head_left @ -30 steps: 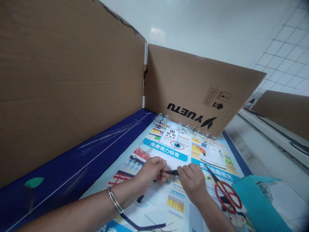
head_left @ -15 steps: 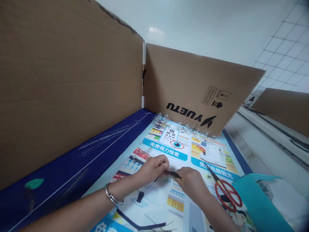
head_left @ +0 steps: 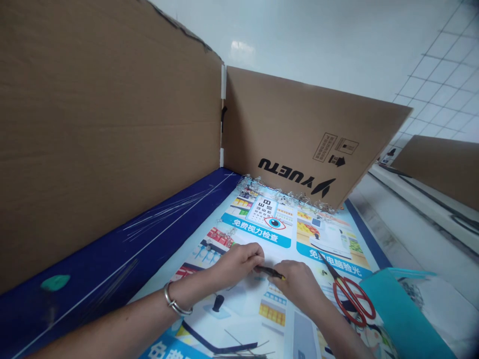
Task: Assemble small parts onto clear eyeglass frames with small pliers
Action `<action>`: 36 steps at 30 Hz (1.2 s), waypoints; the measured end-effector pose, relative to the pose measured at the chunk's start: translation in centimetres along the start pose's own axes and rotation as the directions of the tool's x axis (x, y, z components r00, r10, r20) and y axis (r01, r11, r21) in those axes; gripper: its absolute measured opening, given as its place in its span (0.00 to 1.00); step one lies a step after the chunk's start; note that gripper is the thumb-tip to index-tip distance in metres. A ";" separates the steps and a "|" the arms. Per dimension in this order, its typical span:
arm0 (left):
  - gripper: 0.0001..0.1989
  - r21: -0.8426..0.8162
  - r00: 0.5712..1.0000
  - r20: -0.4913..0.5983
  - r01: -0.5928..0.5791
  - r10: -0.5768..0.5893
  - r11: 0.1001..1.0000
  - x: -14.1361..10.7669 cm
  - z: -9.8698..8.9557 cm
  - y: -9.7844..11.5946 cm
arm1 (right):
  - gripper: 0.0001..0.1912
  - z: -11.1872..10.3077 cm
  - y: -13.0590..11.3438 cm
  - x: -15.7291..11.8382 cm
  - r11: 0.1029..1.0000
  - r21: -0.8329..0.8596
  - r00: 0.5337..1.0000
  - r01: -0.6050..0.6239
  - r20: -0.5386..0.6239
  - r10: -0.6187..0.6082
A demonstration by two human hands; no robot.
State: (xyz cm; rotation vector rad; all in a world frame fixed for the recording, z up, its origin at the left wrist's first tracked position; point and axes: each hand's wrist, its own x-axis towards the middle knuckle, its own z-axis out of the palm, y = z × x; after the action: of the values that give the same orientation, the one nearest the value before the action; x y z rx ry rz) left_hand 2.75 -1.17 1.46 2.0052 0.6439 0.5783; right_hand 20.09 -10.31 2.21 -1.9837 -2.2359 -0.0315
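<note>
Over the printed sheet (head_left: 239, 314), my left hand (head_left: 241, 264), with a silver bangle at its wrist, has thumb and fingers pinched together. What it pinches is too small to make out. My right hand (head_left: 299, 284) is closed around small pliers (head_left: 269, 271) with dark jaws and a bit of yellow on the handle. The tips of the pliers point left and meet the fingers of my left hand. Several thin straight wires (head_left: 247, 353) lie on the sheet below. To the right of my right hand are scissors (head_left: 354, 299) with red handles, blades pointing away.
Cardboard panels stand at the left (head_left: 112, 124) and at the back (head_left: 299, 129). Small twisted wire pieces (head_left: 288, 198) line the back panel's foot. A teal box (head_left: 407, 309) sits at the right. Thin strands (head_left: 168, 209) and a green blob (head_left: 55, 282) are on the blue border.
Both hands stay in nearly the same place. The pliers and my right hand have shifted and turned very slightly, with more of the yellow handle showing.
</note>
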 end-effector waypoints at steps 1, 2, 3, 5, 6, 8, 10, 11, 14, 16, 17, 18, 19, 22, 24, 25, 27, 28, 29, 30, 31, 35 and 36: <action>0.09 -0.002 1.000 0.001 -0.006 0.006 1.000 0.0 -0.1 0.0 | 0.05 0.2 0.1 0.0 1.000 0.013 1.000 -0.010 0.004 0.010; 0.10 -0.007 1.000 0.001 -0.013 0.013 1.000 0.0 -0.1 0.0 | 0.05 0.3 0.1 0.0 0.999 0.026 1.000 -0.020 0.009 0.019; 0.10 -0.015 1.000 0.000 -0.020 0.020 1.000 0.1 -0.2 0.0 | 0.05 0.4 0.2 0.1 0.999 0.037 1.000 -0.028 0.012 0.027; 0.11 -0.032 0.999 -0.004 -0.035 0.035 0.999 0.2 -0.4 -0.1 | 0.06 0.6 0.5 0.2 0.998 0.054 0.999 -0.041 0.005 0.041; 0.11 -0.037 0.999 -0.008 -0.040 0.039 0.999 0.3 -0.5 -0.1 | 0.06 0.7 0.6 0.2 0.997 0.057 0.999 -0.048 -0.003 0.048; 0.12 -0.050 0.999 -0.027 -0.034 0.033 0.998 0.4 -0.6 -0.5 | 0.07 1.0 0.9 0.3 0.997 0.056 0.998 -0.055 -0.025 0.056; 0.12 -0.086 0.999 -0.041 -0.003 0.000 0.996 0.6 -0.6 -0.9 | 0.07 1.4 1.1 0.3 0.998 0.046 0.997 -0.051 -0.050 0.053; 0.12 -0.112 0.999 -0.045 0.020 -0.025 0.994 0.7 -0.5 -1.2 | 0.07 1.6 1.2 0.3 0.998 0.037 0.997 -0.043 -0.065 0.045; 0.11 -0.175 0.995 -0.044 0.083 -0.092 0.981 0.8 -0.4 -1.8 | 0.07 2.4 1.3 0.3 1.000 -0.004 0.990 -0.004 -0.139 0.003; 0.11 -0.209 0.991 -0.043 0.115 -0.126 0.971 0.9 -0.4 -2.0 | 0.06 2.8 1.3 0.4 0.999 -0.036 0.975 0.033 -0.218 -0.040; 0.11 -0.231 0.989 -0.041 0.131 -0.144 0.964 0.9 -0.4 -2.0 | 0.06 2.9 1.3 0.4 0.998 -0.047 0.962 0.051 -0.265 -0.061; 0.12 -0.258 0.986 -0.037 0.150 -0.165 0.954 0.9 -0.4 -2.1 | 0.05 3.0 1.3 0.4 0.996 -0.053 0.946 0.066 -0.315 -0.079; 0.12 -0.290 0.981 -0.029 0.173 -0.190 0.941 1.0 -0.5 -2.0 | 0.05 2.9 1.3 0.4 0.995 -0.055 0.926 0.077 -0.365 -0.092; 0.14 -0.380 0.967 0.036 0.245 -0.251 0.892 1.0 -0.5 -1.9 | 0.06 2.6 1.2 0.3 0.993 -0.076 0.875 0.088 -0.471 -0.114; 0.15 -0.417 0.957 0.107 0.289 -0.270 0.861 1.0 -0.2 -1.7 | 0.07 2.3 1.1 0.2 0.988 -0.125 0.864 0.092 -0.483 -0.142; 0.15 -0.430 0.951 0.144 0.310 -0.275 0.848 0.9 -0.1 -1.6 | 0.07 2.2 1.0 0.2 0.982 -0.161 0.865 0.102 -0.473 -0.167; 0.15 -0.449 0.938 0.203 0.345 -0.282 0.824 0.8 0.2 -1.4 | 0.08 1.9 0.8 0.0 0.959 -0.240 0.868 0.148 -0.433 -0.242; 0.15 -0.458 0.933 0.222 0.357 -0.283 0.814 0.7 0.3 -1.3 | 0.08 1.8 0.7 0.0 0.944 -0.276 0.865 0.180 -0.413 -0.285; 0.15 -0.467 0.929 0.237 0.366 -0.285 0.805 0.6 0.4 -1.2 | 0.08 1.8 0.6 -0.1 0.928 -0.306 0.859 0.211 -0.395 -0.325; 0.15 -0.476 0.925 0.249 0.375 -0.288 0.795 0.6 0.4 -1.1 | 0.08 1.7 0.5 -0.1 0.914 -0.330 0.852 0.237 -0.381 -0.358; 0.15 -0.486 0.921 0.259 0.384 -0.291 0.785 0.5 0.4 -1.1 | 0.09 1.6 0.4 -0.1 0.902 -0.348 0.845 0.255 -0.373 -0.383; 0.17 -0.510 0.903 0.298 0.425 -0.310 0.748 0.5 0.3 -1.2 | 0.09 1.4 0.3 -0.2 0.876 -0.393 0.845 0.280 -0.333 -0.419; 0.18 -0.508 0.899 0.307 0.433 -0.314 0.745 0.5 0.3 -1.2 | 0.09 1.4 0.2 -0.2 0.872 -0.400 0.847 0.282 -0.324 -0.422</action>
State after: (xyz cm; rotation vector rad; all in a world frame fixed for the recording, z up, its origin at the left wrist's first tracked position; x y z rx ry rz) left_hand 3.05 -0.55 0.31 1.2969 0.6374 0.2639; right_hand 20.21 -10.32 0.83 -1.4630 -2.3839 -0.8450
